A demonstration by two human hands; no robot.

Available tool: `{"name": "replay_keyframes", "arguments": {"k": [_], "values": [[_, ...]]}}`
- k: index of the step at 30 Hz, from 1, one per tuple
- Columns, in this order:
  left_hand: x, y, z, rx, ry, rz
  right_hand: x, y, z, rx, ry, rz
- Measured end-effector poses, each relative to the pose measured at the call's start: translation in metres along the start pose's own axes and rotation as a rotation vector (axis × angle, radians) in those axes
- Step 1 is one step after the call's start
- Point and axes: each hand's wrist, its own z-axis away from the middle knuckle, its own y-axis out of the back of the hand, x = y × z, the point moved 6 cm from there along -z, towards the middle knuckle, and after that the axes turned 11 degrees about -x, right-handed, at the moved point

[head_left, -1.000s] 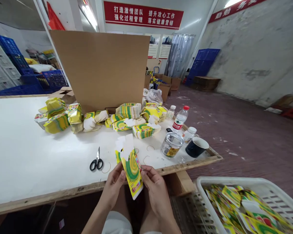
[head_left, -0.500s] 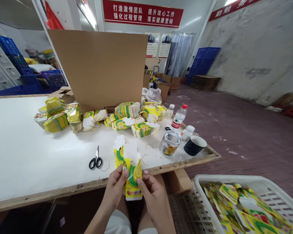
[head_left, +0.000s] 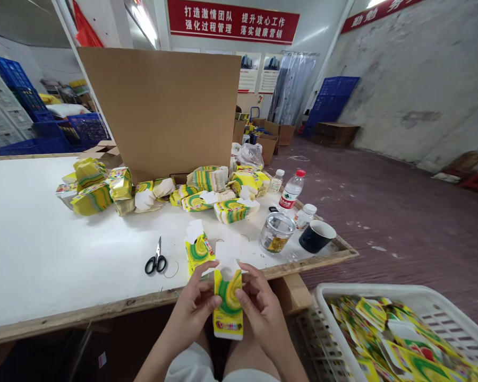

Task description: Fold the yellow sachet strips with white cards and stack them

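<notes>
A small yellow and green paper carton stands upright between both hands, below the table's near edge, with its white top flaps open. My left hand pinches its left side and my right hand grips its right side, fingers curled. Just behind it, a second flat carton of the same print lies on the white table. Black scissors lie to the left of it.
Several bundles of flat cartons are heaped before an upright cardboard sheet. A clear jar, a black cup and a water bottle stand at the table's right end. A white basket of cartons sits at lower right.
The carton has turned from tilted to upright and come lower and slightly right, clear of the flat carton on the table. Both hands shifted with it and their fingers closed tighter on its sides.
</notes>
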Motion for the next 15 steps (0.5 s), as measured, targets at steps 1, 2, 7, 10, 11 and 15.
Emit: {"name": "replay_keyframes", "arguments": {"k": [1, 2, 7, 10, 11, 15], "values": [[0.000, -0.002, 0.000, -0.037, 0.007, 0.037, -0.003, 0.000, -0.002, -0.063, -0.014, -0.028], [0.000, -0.005, 0.001, -0.069, 0.011, 0.075, -0.006, 0.000, -0.003, -0.121, -0.030, -0.040], [-0.003, -0.014, 0.002, -0.134, 0.016, 0.181, -0.011, 0.003, -0.006, -0.151, -0.023, 0.116], [-0.007, -0.011, 0.002, -0.100, 0.023, 0.179, -0.005, 0.005, -0.006, -0.057, -0.006, 0.093], [-0.008, -0.009, 0.001, -0.093, 0.030, 0.165, -0.003, 0.007, -0.006, -0.020, -0.012, 0.061], [-0.010, -0.002, -0.001, -0.057, 0.066, 0.060, -0.009, 0.013, -0.007, 0.014, 0.033, 0.096]]}}
